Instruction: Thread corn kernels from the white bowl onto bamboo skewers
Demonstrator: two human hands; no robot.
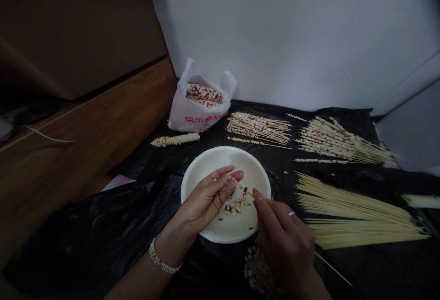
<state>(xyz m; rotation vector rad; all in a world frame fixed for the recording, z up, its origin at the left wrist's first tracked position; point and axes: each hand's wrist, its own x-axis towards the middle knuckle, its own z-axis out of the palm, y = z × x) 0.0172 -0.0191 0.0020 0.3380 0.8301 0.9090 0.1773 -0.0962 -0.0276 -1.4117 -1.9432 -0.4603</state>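
Note:
Above a white bowl (192, 167) my two hands meet at a thin bamboo skewer (332, 267). Its shaft runs through my right hand (287, 236), whose fingers are closed on it; a ring is on one finger. A few pale and dark red corn kernels (245, 190) are threaded near its tip. Palm turned up, my left hand (209, 194) is at the tip, thumb and fingers pinched at what looks like a pale corn kernel. A beaded bracelet circles that wrist. Loose corn kernels (237, 206) lie in the bowl below, partly covered by my hands.
Behind the bowl stands a white plastic bag (199, 119) with speckled corn cobs (204, 93). A mostly stripped cob (177, 139) lies before it. Threaded corn skewers (257, 128) and a larger pile (326, 141) rest on black plastic sheeting (137, 226), with bare skewers (357, 213) at right.

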